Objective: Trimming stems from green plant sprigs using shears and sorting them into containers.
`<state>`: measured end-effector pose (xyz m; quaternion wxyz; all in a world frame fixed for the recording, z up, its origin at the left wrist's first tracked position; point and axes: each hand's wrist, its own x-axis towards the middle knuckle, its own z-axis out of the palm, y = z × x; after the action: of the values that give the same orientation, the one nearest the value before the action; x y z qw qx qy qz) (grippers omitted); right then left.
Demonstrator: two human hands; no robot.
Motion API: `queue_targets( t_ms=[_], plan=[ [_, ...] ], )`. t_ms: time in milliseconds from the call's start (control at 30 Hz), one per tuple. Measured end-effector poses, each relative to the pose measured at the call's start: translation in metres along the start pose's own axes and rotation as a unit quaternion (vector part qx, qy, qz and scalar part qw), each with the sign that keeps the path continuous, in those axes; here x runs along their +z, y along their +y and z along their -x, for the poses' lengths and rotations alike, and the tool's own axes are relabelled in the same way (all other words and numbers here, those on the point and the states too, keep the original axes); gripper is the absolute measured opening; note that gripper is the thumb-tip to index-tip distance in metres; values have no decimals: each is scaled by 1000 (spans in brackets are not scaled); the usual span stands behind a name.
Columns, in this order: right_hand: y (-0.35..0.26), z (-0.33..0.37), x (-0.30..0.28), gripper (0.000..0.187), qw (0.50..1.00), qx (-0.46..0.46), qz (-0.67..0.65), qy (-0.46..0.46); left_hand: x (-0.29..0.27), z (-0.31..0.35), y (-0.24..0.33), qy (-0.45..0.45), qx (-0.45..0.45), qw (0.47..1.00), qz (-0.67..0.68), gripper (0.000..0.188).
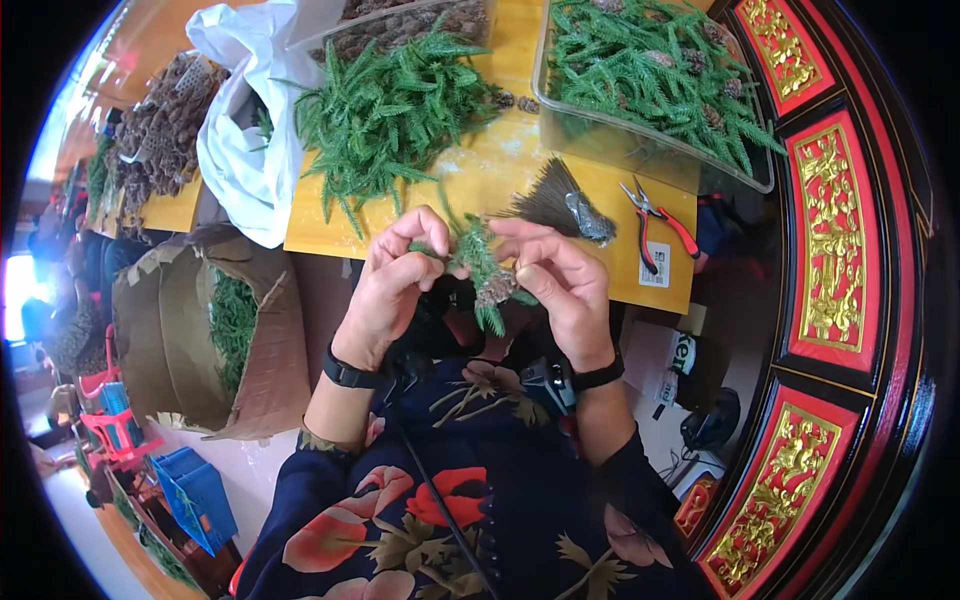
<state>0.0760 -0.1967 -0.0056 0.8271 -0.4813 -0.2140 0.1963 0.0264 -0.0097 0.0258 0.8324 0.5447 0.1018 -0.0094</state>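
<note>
At the far left a brown heap of dry cones (170,135) sits up high, and a blue crate (195,498) is down low. Next is a big cardboard box (270,365) with green sprigs inside, beside the left near corner of the yellow bench (325,235). A white bag (240,110) slumps over the bench's left edge. A big pile of green sprigs (390,120) fills much of the bench's left half, in front of a see-through tub of cones (405,18) at the far edge. The left hand (392,275) has its grip pinched on a small green sprig (477,250), just off the middle of the near edge. A brown cone (495,290) is on the sprig. The right hand (562,280) pinches the sprig too, by the cone. Just past that hand lies a bunch of thin dark sticks (548,195). Red-handled pliers (687,234) lie near the right near corner, touching a white card (656,262). Behind them, a see-through bin (620,150) full of sprigs and cones takes up the right far corner. Red and gold panels (830,240) stand at the far right.
</note>
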Motion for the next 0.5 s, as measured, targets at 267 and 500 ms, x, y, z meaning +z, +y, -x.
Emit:
queue_targets(
  t_ms=[267,500],
  plan=[
    [-11,-1,6,5,965,-56,242,-83,-5,-12,-33,1,-50,998,44,23],
    [-12,-2,-7,4,993,-35,27,109,7,-14,-21,75,54,989,116,29]
  ],
)
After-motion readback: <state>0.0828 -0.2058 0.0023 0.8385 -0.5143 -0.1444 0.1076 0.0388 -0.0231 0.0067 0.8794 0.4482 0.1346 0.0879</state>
